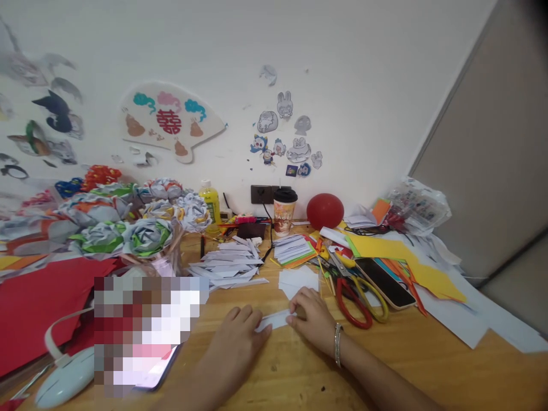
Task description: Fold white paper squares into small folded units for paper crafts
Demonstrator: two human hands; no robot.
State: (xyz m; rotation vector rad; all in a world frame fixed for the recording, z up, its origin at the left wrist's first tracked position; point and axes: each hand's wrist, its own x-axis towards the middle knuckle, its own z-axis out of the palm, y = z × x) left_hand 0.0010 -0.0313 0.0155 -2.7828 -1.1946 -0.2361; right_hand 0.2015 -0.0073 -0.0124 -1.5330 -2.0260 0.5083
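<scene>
A small folded piece of white paper (274, 320) lies low over the wooden table (282, 377), between my two hands. My left hand (240, 337) grips its left end, thumb toward me and fingers curled over the far side. At the right end, my right hand (311, 317) pinches the paper between thumb and fingers; a silver bracelet circles that wrist. Just beyond the right hand rest flat white paper sheets (298, 279). Farther left spreads a pile of folded white paper strips (226, 262). The undersides of my fingers are hidden.
Red-handled scissors (351, 305), yellow-handled scissors (377, 299) and a dark phone (385, 282) lie at right. A lit phone (149, 365), partly blurred, stands left beside a white device (66, 379). Behind are a cup (284, 214), a red balloon (325, 211) and folded paper flowers (148, 235).
</scene>
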